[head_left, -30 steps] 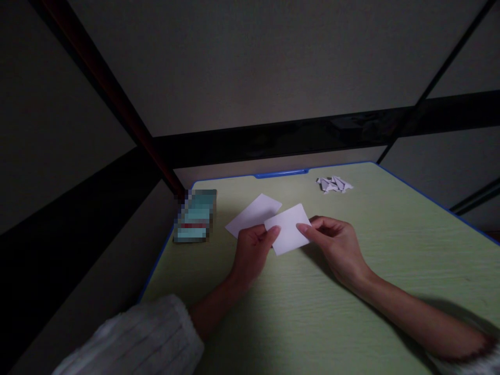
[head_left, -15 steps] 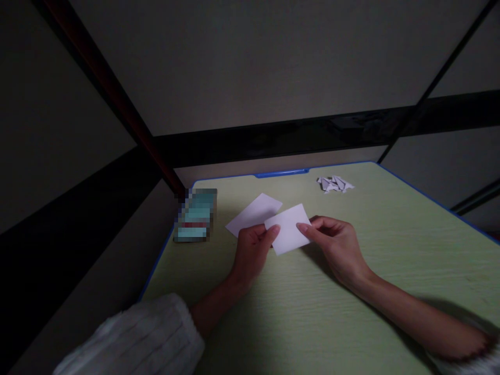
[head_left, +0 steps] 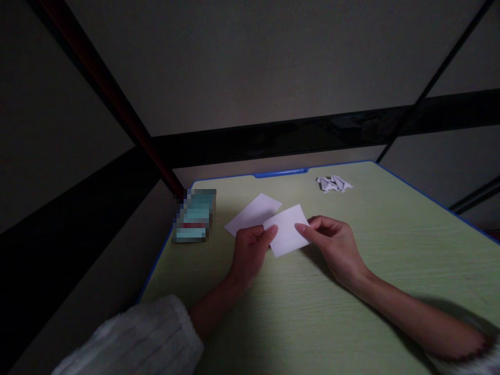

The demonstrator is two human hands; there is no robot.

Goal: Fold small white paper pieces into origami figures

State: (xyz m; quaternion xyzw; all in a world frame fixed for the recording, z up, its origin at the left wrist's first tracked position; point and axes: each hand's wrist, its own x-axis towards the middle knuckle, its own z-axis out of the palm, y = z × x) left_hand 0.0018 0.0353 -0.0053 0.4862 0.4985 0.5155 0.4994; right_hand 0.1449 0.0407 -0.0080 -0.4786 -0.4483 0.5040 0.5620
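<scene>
A small white rectangular piece of paper point(head_left: 287, 233) is held slightly tilted above the table, between both hands. My left hand point(head_left: 252, 252) pinches its left edge, thumb on top and fingers curled beneath. At the right edge, my right hand point(head_left: 336, 242) grips the same paper, its thumb lying on the upper face. Behind the left hand a second white sheet of paper point(head_left: 252, 211) lies on the table, partly covered by that hand and the held paper. The fingertips under the held paper are hidden.
The pale green table point(head_left: 390, 250) has a blue edge and a blue slot strip point(head_left: 281, 173) at the back. Folded white paper pieces point(head_left: 334, 184) lie at the back right. A blurred-out phone-like object point(head_left: 194, 216) lies at the left edge. Dark-banded panels point(head_left: 273, 67) stand behind.
Almost nothing differs. The whole view has shifted very slightly, and both hands keep the same grip on the paper.
</scene>
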